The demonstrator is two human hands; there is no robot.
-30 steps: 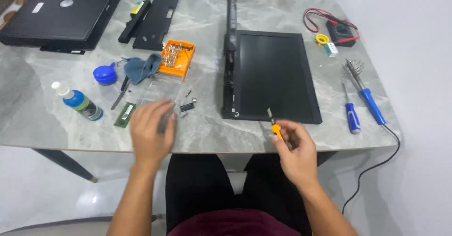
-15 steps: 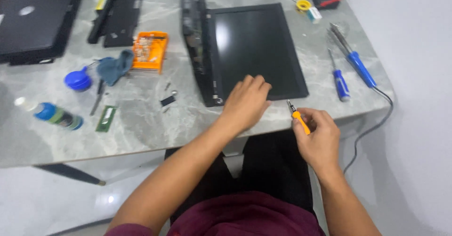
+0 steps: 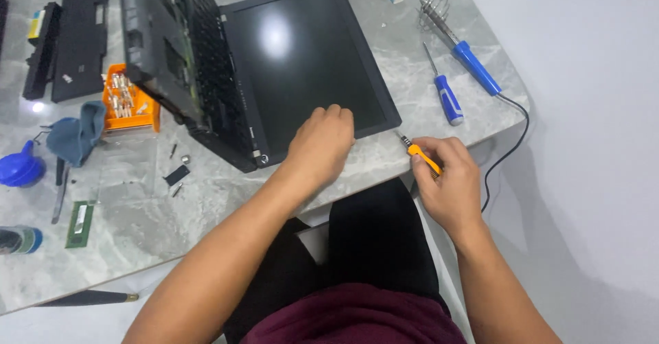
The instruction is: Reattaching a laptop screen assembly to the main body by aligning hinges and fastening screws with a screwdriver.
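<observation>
Now: Hands at the Open Laptop

Over on the left of the grey bench lie a blue cloth and an orange screw box. Next, the black laptop lies open with its screen flat. On its near edge rests the left hand, fingers bent, holding nothing. The right hand is closed around a small orange screwdriver. Two blue tools lie beyond it.
</observation>
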